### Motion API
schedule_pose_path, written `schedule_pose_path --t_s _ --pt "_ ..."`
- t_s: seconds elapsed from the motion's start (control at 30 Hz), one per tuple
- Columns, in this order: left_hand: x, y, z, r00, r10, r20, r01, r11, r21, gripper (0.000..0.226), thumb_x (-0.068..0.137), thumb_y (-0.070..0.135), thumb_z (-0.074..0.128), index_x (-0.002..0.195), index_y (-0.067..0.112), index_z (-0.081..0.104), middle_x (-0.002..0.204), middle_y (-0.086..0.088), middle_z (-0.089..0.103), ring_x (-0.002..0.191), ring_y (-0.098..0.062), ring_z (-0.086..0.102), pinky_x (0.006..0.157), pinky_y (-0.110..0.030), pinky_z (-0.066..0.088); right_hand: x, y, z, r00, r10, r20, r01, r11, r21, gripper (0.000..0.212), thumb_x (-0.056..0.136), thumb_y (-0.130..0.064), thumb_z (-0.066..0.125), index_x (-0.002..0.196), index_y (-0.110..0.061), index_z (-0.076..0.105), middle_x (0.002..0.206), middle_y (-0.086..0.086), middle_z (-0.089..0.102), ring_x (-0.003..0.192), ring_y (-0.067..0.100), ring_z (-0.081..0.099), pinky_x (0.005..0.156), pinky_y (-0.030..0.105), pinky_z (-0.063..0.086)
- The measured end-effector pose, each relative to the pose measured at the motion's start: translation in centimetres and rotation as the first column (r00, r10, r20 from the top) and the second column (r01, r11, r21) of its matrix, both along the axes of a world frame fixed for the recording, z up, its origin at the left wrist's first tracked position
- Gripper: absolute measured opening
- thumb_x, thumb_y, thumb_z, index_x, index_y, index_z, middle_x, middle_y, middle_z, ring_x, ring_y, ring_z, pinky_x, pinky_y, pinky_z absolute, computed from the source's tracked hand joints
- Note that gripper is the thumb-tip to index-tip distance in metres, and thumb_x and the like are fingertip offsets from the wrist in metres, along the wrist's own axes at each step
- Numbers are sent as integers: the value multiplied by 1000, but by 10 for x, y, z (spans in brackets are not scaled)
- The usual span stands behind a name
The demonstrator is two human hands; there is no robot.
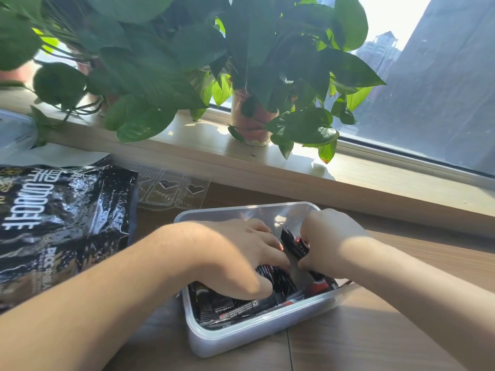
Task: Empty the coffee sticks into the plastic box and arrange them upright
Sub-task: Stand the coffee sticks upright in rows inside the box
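Now, both my hands are down in the plastic box (251,334); my right hand (332,242) pinches a small bunch (293,243) of coffee sticks, which seems nearly on end, tops up and leaning slightly left; my left hand (235,253) curls round a few of the loose sticks (233,307), which lie flat, long axis roughly along the near wall; I judge it best to brace the bunch against the right end wall, then tip each flat handful up against it, keeping them packed.
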State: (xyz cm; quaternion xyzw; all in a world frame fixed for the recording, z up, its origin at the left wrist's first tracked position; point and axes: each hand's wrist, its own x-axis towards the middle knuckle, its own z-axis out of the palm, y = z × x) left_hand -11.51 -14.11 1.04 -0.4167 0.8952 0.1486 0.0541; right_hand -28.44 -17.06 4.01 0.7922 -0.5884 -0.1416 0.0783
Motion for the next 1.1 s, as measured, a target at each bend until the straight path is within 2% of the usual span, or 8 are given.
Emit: schedule_pose_path --t_s 0.1,0.17,0.23,0.4,0.47,0.67,0.83,1.1 --pt "0 0 1 1000 3 10 -3 1000 4 73 70 45 33 143 49 37 156 18 32 144 -6 13 122 -39 16 -3 -3 -3 1000 6 23 -5 1000 -19 26 79 -29 75 67 -20 54 68 -4 52 63 15 50 47 22 32" --pt "-1 1 3 1000 2 15 -2 1000 0 74 71 45 32 144 48 36 156 17 32 145 -7 13 121 -39 16 -4 -2 -2 999 -11 49 11 1000 4 14 75 -30 76 81 -19 69 78 -3 65 72 18 61 54 23 44" --pt "1 2 4 1000 -1 18 1 1000 2 74 71 45 32 145 47 36 156 17 31 145 -6 13 121 -38 16 -5 -2 1 994 -44 98 38 998 59 25 69 -37 81 89 -24 75 84 -5 72 77 16 67 61 24 52" --pt "3 -1 1 1000 -15 21 15 1000 9 71 73 48 33 144 52 31 156 21 31 146 -4 11 122 -40 17 -1 -2 4 988 -57 145 39 991 127 48 56 -51 90 94 -26 76 85 -7 74 77 15 69 61 24 53" --pt "2 -1 2 999 -21 30 21 1000 14 71 73 48 33 144 53 30 156 22 30 146 -4 10 122 -39 16 -1 -3 4 991 -45 124 30 992 122 45 60 -49 89 96 -24 77 87 -4 75 80 17 70 65 27 57" --pt "1 0 5 999 -38 38 38 999 15 71 73 47 32 143 55 27 156 23 27 146 -4 10 122 -39 16 -1 2 10 993 -45 107 30 990 138 14 70 -25 79 80 -16 74 68 -1 66 57 14 56 46 21 44" --pt "0 0 5 997 -63 40 63 998 -3 70 75 47 34 145 54 28 156 24 27 145 -4 10 122 -38 17 0 3 8 989 -63 134 48 993 109 20 72 -23 76 61 -16 61 58 -1 56 50 14 48 43 21 38" --pt "2 -1 3 997 -72 -5 72 997 -8 67 77 45 33 143 53 29 155 24 29 145 -5 12 122 -39 16 -1 0 15 957 -163 240 126 979 162 16 74 -22 78 81 -9 74 61 0 60 52 17 53 43 20 41"
